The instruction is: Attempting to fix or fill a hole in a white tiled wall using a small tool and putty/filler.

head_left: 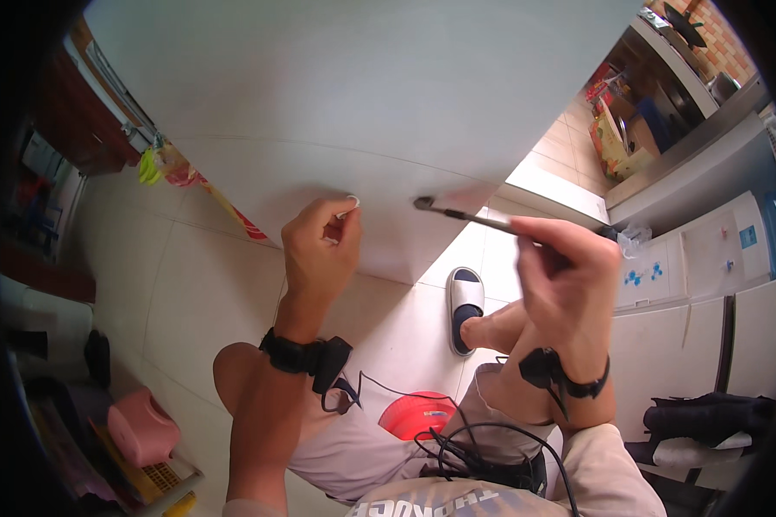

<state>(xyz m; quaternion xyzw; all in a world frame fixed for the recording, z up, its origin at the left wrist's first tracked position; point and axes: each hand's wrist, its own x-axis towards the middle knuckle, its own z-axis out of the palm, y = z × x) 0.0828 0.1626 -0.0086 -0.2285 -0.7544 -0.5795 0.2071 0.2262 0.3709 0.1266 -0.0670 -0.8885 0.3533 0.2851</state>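
Observation:
A large pale grey-white panel (336, 95) with a thin seam stands in front of me. My left hand (321, 246) is closed close to its lower part, with a small white scrap (352, 203) pinched in the fingers. What this scrap is, I cannot make out. Over to the right, my right hand (569, 280) grips a slim tool (483, 221) by its thin handle. The tool's short dark head (424, 203) points left and is at or very near the panel; contact cannot be told. Both wrists wear black straps.
Between my legs are a red plastic stool or basin (418, 415) and loose black cables (474, 444). My slippered foot (466, 310) rests on the tiled floor. White drawers (681, 345) line the right; a pink container (143, 426) stands lower left.

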